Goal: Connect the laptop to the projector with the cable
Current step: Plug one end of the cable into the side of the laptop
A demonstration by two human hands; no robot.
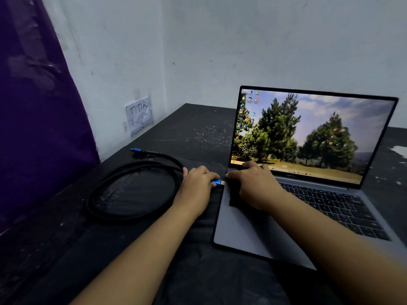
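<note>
Two bare forearms reach across a dark desk (198,128) toward an open laptop (242,234) whose screen shows a desktop with trees. At the laptop's left edge the left hand (196,188) pinches a blue plug (217,182) between thumb and fingertips, its metal tip pointing at the side of the machine and just short of it or only starting in; the port itself cannot be made out. Meanwhile the right hand (253,186) lies spread and pressed flat on the laptop's upper left corner, seemingly to brace it so it does not slide away as the plug is pushed sideways. Behind the left hand, the black cable (132,190) rests coiled in a loose loop on the desk, its slack ready to pay out. Its other blue end (137,150) lies free near the wall, below a taped paper note (139,114). No projector is in view, so that half of the connection appears not yet made.
</note>
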